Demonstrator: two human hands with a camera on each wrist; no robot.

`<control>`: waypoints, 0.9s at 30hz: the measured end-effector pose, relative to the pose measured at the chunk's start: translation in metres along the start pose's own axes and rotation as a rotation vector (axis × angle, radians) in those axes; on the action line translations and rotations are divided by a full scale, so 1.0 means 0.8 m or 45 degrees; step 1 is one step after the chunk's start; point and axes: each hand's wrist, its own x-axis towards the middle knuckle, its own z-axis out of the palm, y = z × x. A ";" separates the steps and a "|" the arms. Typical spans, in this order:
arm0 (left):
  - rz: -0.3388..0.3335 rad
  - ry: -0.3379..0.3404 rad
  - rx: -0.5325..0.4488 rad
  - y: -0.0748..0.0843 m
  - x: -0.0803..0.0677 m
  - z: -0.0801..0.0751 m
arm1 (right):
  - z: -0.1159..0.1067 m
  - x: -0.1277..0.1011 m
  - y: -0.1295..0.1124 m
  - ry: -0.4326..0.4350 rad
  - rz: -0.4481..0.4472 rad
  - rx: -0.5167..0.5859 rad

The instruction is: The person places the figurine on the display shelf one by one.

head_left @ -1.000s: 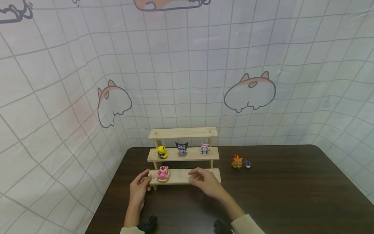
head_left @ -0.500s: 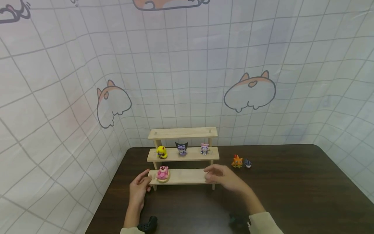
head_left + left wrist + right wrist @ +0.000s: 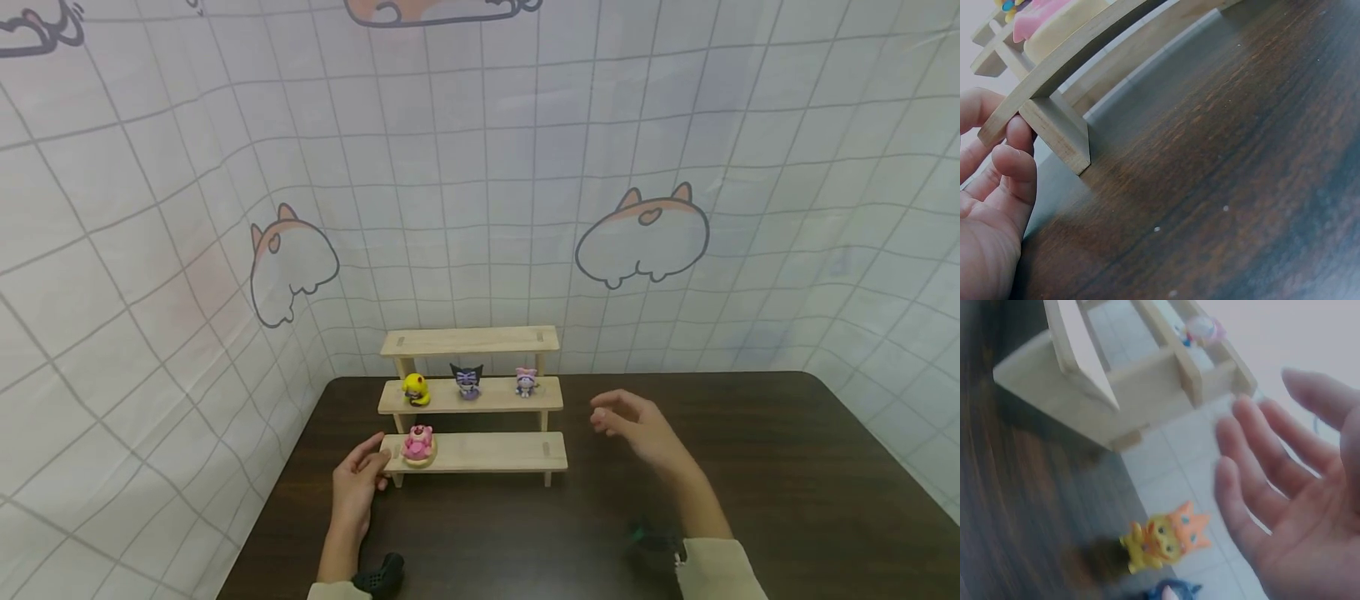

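My left hand (image 3: 356, 487) grips the left end of the bottom step of a three-tier wooden display stand (image 3: 487, 452), its fingers curled round the board's end in the left wrist view. A pink bear figurine (image 3: 419, 445) on a round cream base sits close by on that step. Off the stand's right side, my right hand (image 3: 641, 427) is in the air with loosely bent fingers and holds nothing. In the right wrist view, an orange-and-yellow figurine (image 3: 1163, 540) and a dark blue figurine (image 3: 1172, 592) stand near it; the hand hides both in the head view.
On the middle step stand a yellow figurine (image 3: 416, 389), a black-and-purple figurine (image 3: 467, 382) and a pink-and-white figurine (image 3: 525, 382). The dark wooden table (image 3: 750, 467) extends to the right. A white grid-patterned curtain (image 3: 480, 208) encloses the back and sides.
My right hand has moved right, from over the bottom step to beside the stand, in front of the two loose figurines. The left hand has stayed on the stand's end.
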 end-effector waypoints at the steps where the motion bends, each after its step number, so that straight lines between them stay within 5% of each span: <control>1: -0.001 0.000 0.000 0.000 0.000 0.000 | -0.004 -0.001 0.002 0.056 0.013 -0.008; 7: 0.007 -0.003 -0.009 -0.001 0.000 -0.001 | -0.027 -0.004 0.022 0.359 0.112 0.059; 12: 0.016 -0.002 -0.008 -0.001 0.001 -0.001 | -0.039 -0.008 0.044 0.489 0.221 0.032; 20: 0.015 -0.002 -0.001 -0.002 0.001 -0.001 | -0.041 -0.012 0.076 0.378 0.376 -0.013; 27: 0.011 0.000 0.002 -0.002 0.001 0.000 | -0.041 -0.008 0.093 0.269 0.374 -0.099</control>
